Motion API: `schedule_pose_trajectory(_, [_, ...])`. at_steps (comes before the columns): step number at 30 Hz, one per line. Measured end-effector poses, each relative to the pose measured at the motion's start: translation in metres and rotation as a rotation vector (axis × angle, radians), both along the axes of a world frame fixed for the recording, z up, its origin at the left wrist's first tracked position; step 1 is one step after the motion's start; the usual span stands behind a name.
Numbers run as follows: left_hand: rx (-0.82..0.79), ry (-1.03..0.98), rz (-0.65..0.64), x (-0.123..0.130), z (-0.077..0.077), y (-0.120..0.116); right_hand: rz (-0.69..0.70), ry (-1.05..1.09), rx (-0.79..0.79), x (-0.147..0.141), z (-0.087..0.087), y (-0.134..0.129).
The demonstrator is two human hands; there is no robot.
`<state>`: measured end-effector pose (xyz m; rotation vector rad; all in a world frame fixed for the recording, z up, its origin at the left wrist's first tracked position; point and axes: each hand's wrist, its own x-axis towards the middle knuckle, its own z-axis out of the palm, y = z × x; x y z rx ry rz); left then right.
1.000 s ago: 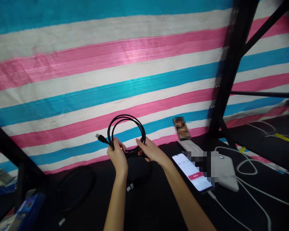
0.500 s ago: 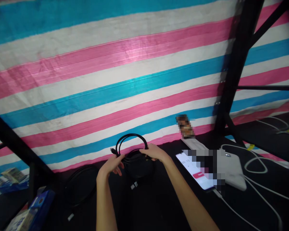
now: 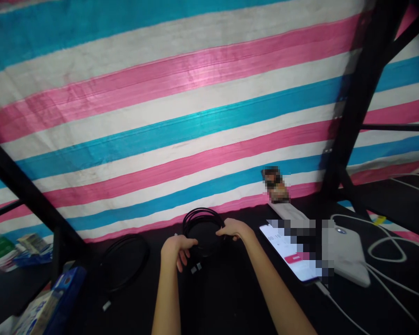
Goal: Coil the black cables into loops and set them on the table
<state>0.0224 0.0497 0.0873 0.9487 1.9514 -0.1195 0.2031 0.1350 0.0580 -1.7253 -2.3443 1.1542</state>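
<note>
A black cable (image 3: 202,211), wound into a loose coil of several turns, is between my two hands at the back of the dark table. My left hand (image 3: 176,249) has its thumb over the coil's left side, its other fingers loosely curled below. On the opposite side, my right hand (image 3: 234,229) pinches the coil between thumb and fingers. A small plug end (image 3: 176,235) shows just behind my left hand. Two pale metal plugs (image 3: 196,268) lie below the coil; which cable they belong to I cannot tell.
Another coiled black cable (image 3: 147,253) with a pale plug (image 3: 106,305) lies left. Blue packets (image 3: 68,291) sit at the left edge. To the right are a lit phone (image 3: 282,251), a white power bank (image 3: 350,258) and white cords (image 3: 387,239). A striped sheet (image 3: 195,121) hangs behind.
The upright part of the coil has come down and its turns lie closer together. Both hands remain at its sides. The view has shifted slightly left.
</note>
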Motion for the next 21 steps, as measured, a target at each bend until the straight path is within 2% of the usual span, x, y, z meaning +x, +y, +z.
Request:
schedule_pose_trajectory(6, [0.175, 0.011, -0.013, -0.010, 0.017, -0.013, -0.034, -0.040, -0.039, 0.000, 0.005, -0.003])
schedule_pose_trajectory(10, [0.427, 0.073, 0.063, -0.040, 0.029, -0.034, 0.008, -0.030, -0.139, 0.009, 0.015, -0.008])
schedule_pose_trajectory(12, [0.518, 0.116, 0.128, -0.060, 0.029, -0.044, 0.037, -0.016, -0.137, 0.016, 0.021, -0.009])
schedule_pose_trajectory(15, [0.531, 0.271, 0.327, -0.088, 0.016, -0.053, 0.061, -0.022, -0.070, 0.024, 0.028, -0.009])
schedule_pose_trajectory(18, [0.501, 0.449, 0.549, -0.103, -0.008, -0.052, 0.093, -0.036, -0.066, 0.024, 0.035, -0.010])
schedule_pose_trajectory(21, [0.486, 0.443, 0.605, -0.108, -0.028, -0.046, 0.125, -0.007, -0.112, 0.020, 0.042, -0.016])
